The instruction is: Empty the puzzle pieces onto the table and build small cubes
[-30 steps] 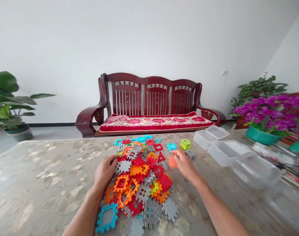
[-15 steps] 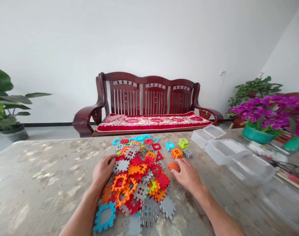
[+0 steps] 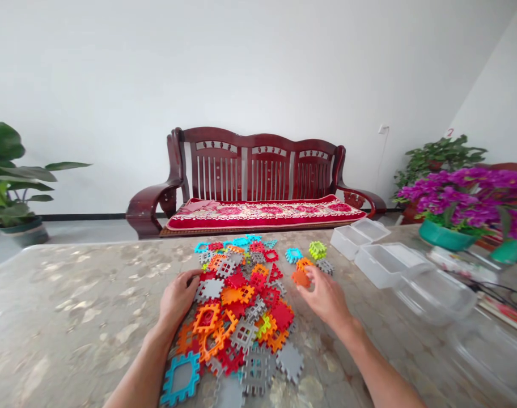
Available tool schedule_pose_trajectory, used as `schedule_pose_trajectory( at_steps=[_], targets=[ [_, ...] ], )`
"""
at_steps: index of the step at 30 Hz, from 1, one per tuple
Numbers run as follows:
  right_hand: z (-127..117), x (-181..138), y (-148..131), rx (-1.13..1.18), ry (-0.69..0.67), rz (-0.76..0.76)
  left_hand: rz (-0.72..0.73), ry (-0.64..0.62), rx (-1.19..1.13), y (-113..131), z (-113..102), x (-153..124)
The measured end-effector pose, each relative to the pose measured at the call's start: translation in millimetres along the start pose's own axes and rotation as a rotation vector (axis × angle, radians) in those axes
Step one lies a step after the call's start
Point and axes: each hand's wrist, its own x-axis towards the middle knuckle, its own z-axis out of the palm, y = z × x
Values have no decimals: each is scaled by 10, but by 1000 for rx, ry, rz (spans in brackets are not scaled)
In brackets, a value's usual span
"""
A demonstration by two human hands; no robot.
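Note:
At the right of the heap, my right hand has an orange interlocking plastic tile between thumb and fingers. Just beyond it lie another orange piece, partly covered by my fingers, a grey piece, a blue one and a lime-green one. Against the heap's left side rests my left hand, its fingers loosely apart beside a grey tile; the fingertips are partly hidden. Red, orange, grey and blue notched tiles overlap in the heap, with a blue frame tile at its near left.
Clear plastic boxes and lids stand on the right of the patterned table. Behind them is a teal pot of purple flowers, near cables. A wooden bench stands past the table's far edge.
My right hand has shifted slightly away from me with the orange tile, toward the small group of pieces. My left hand has stayed in place.

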Motion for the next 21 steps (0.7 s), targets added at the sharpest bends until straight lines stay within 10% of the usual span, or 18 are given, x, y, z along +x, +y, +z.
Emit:
schedule_pose_trajectory(
  at_steps=[21],
  targets=[
    [-70, 484, 125, -248, 62, 56, 8, -1, -4, -44, 23, 12]
  ],
)
